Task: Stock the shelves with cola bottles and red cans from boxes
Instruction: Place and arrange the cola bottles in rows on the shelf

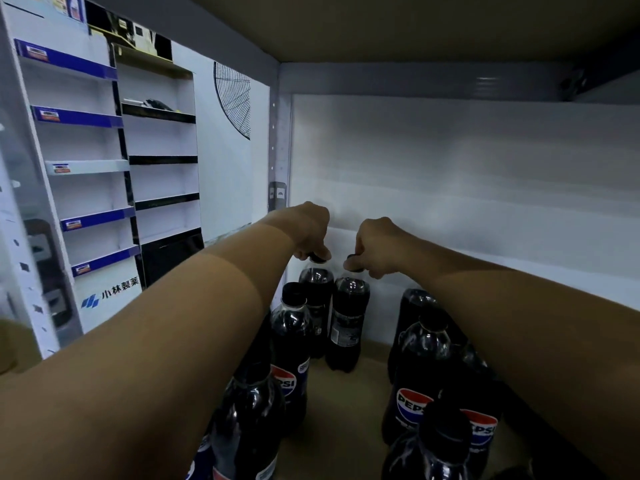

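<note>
Dark plastic cola bottles stand on the tan shelf floor [346, 403], in two loose rows running toward the white back panel [450, 174]. Both arms reach deep into the bay.

Left hand [310, 230]: fingers curled over the black cap of the rear-left bottle [317, 299], grip clamped on the cap from above. Right hand [375, 245]: same hold on the cap of the rear-centre bottle [348, 323]. The two held bottles are touching or nearly so; cannot tell whether their bases are fully down on the shelf.

Risks, as judged from this position:
- Cap-only hold. The bottles hang or pivot from the top, so a base that lands tilted could topple once released, and the rear-centre bottle already looks slightly off vertical.
- Domino effect. The front-left bottle [294, 344] stands just beside the held pair, with more bottles close in front of it. One falling bottle would likely take its neighbours.
- Forearm clearance. The right forearm passes close over the right-hand row [420, 362]; the left forearm hides part of the left row. Pulling either arm back low could clip a cap.
- Sightline. The bases of the held bottles are partly hidden, so seating is done largely by feel.

No red cans or boxes are in view.
</note>
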